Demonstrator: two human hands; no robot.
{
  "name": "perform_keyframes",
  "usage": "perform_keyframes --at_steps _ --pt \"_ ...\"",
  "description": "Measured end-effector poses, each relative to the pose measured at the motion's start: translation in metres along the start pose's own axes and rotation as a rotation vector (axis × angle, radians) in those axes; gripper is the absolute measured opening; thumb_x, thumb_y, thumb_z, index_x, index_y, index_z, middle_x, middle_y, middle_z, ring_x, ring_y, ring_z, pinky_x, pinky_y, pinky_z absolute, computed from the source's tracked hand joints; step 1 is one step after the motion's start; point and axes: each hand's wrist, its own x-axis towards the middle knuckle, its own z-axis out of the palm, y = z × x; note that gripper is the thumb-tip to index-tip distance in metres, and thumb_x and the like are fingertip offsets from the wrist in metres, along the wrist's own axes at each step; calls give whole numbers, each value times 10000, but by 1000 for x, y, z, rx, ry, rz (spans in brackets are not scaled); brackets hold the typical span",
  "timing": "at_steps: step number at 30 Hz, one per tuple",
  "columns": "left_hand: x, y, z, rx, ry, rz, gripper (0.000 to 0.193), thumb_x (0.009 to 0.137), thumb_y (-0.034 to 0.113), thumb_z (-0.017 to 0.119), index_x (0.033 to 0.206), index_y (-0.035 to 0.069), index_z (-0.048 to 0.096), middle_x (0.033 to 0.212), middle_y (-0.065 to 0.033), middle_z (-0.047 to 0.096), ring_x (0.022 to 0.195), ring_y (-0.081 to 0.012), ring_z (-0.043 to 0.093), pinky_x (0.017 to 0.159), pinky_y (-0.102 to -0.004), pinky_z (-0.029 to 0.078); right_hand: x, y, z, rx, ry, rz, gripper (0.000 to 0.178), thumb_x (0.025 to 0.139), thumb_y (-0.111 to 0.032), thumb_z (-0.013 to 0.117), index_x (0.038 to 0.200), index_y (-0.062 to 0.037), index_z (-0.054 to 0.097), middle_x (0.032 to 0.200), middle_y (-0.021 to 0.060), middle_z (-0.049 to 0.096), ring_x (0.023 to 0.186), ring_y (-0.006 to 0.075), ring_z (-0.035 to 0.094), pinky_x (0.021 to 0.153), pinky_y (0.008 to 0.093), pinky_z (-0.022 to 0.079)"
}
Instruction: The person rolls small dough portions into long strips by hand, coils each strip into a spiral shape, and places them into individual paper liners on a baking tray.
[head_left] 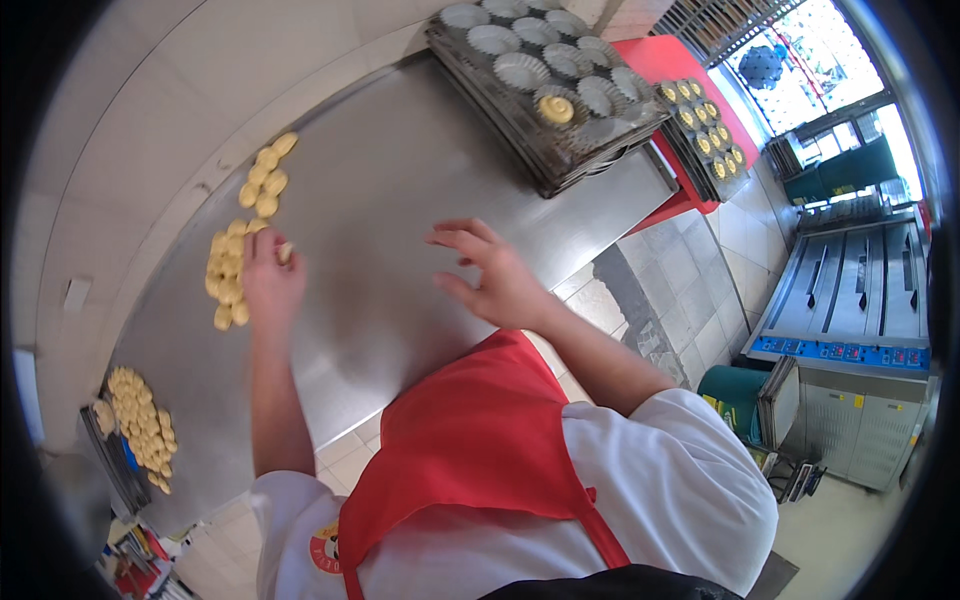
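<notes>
My left hand (272,278) is at the left part of the metal table, closed on a small piece of yellow dough (286,253) that shows at its fingertips. Right beside it lies a cluster of yellow dough pieces (224,268), partly covered by the fingers. A smaller group of dough pieces (265,180) sits just beyond. Over the middle of the table, my right hand (488,268) is raised with its fingers apart and nothing in it. Fluted metal tins (520,70) fill a dark tray at the far right; one tin holds a coiled dough piece (556,108).
The steel table (370,200) runs along a tiled wall. More dough pieces (145,425) are heaped at its left end. A red table (645,62) at the right bears a tray of filled tins (703,130). A deck oven (845,290) stands farther right.
</notes>
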Motion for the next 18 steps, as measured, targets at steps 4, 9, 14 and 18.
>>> perform_keyframes --at_steps 4,9,14,18 --pt "-72 55 -8 -815 -23 -103 277 931 -22 737 1175 35 619 1045 -57 625 904 -156 677 737 -288 592 -9 -28 91 9 44 -189 572 913 -119 817 1452 -98 627 1470 176 608 1355 430 590 1063 484 545" --pt "-160 24 49 -827 -235 -454 503 963 112 786 1410 50 564 1281 -145 629 1037 -215 675 861 -348 590 -29 23 111 -293 -633 184 710 908 -208 787 1560 -115 525 1667 258 368 1512 463 414 1198 552 410" --pt "-237 16 48 -779 -131 -496 641 967 182 786 1522 60 490 1432 -189 562 1181 -308 633 990 -433 548 -122 53 151 -792 -594 -68 833 995 -415 671 1644 6 363 1759 239 234 1615 460 242 1287 631 223" --pt "-246 17 24 -764 -114 -466 630 963 152 778 1514 31 497 1429 -183 575 1251 -322 618 1041 -439 524 -46 86 192 -907 -561 -17 938 1046 -607 538 1696 -1 238 1778 250 162 1647 461 126 1316 618 139"
